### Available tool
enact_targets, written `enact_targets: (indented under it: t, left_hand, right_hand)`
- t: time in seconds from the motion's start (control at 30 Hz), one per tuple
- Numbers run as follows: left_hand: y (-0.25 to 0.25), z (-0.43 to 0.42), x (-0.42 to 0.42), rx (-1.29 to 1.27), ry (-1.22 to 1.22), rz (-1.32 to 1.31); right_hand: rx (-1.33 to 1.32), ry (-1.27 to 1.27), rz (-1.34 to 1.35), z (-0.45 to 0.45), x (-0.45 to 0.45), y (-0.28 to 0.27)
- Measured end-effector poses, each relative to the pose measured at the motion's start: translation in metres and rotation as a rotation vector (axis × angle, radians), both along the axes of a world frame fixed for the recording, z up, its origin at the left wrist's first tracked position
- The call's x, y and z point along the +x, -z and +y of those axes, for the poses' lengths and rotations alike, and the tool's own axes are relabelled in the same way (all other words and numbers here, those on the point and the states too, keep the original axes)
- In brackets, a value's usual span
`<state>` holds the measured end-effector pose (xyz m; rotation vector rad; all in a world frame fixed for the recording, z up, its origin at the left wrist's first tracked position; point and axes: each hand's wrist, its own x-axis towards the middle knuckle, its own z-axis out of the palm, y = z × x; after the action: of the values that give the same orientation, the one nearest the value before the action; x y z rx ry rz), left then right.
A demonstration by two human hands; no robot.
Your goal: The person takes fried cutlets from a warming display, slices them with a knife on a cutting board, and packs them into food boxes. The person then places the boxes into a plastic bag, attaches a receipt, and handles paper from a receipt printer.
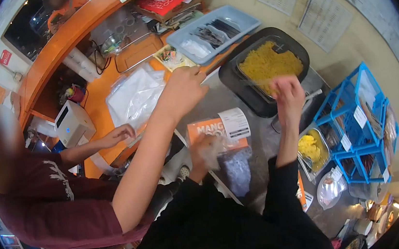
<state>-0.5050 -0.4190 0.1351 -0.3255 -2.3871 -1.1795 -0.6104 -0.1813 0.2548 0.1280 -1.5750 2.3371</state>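
Note:
My left hand [199,160], in a black sleeve, is closed around a blurred, whitish clear piece of plastic [213,153]. It overlaps an orange printed packet [202,126] with a white receipt label [234,123] on it. Just below lies a clear bag with greyish-purple contents [236,174]. Over the near right edge of a clear tub of yellow shredded food [271,66], my right hand [289,94] has its fingers drawn together. Whatever may be in those fingers is too blurred to make out. The tub sits in a black tray [230,80].
A co-worker in a maroon shirt [63,212] stands at my left, one arm [160,123] reaching across. Plastic bags [135,94] lie on the orange counter. A blue cutlery tray [247,20] stands behind. Right are blue racks [351,130] and a metal pan of yellow food [330,152].

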Motion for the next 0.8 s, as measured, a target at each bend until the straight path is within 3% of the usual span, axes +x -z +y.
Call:
enact_targets:
  t: [0.03, 0.13, 0.27, 0.4, 0.47, 0.53, 0.6, 0.7, 0.8]
  left_hand:
    - [-0.001, -0.002, -0.002, 0.035, 0.008, -0.091]
    - [0.004, -0.011, -0.013, 0.123, 0.021, -0.365]
    - [0.011, -0.014, -0.015, 0.249, -0.001, -0.587]
    - [0.024, -0.020, -0.011, 0.206, 0.058, -0.443]
    - [0.022, -0.023, -0.009, 0.018, 0.111, -0.306]
    - [0.009, -0.021, 0.002, 0.181, 0.119, -0.371]
    - [-0.002, -0.015, 0.019, 0.699, 0.086, -0.621]
    - [-0.026, -0.020, 0.022, 0.153, 0.295, -0.073]
    - [-0.029, -0.019, 0.026, 0.056, 0.272, -0.045]
  right_hand:
    - [-0.080, -0.010, 0.031, 0.016, 0.027, 0.020]
    - [-0.138, -0.015, -0.231, 0.017, 0.097, 0.074]
    - [-0.139, -0.170, -0.467, -0.051, 0.141, 0.110]
    - [-0.181, -0.075, -0.313, -0.103, 0.135, 0.133]
    - [-0.133, -0.026, -0.266, -0.110, 0.134, 0.139]
    - [-0.080, 0.012, -0.209, -0.113, 0.136, 0.137]
    - [0.005, 0.059, -0.191, -0.115, 0.135, 0.138]
    - [0.048, 0.061, -0.196, -0.118, 0.133, 0.135]
    - [0.057, 0.032, -0.208, -0.115, 0.130, 0.136]
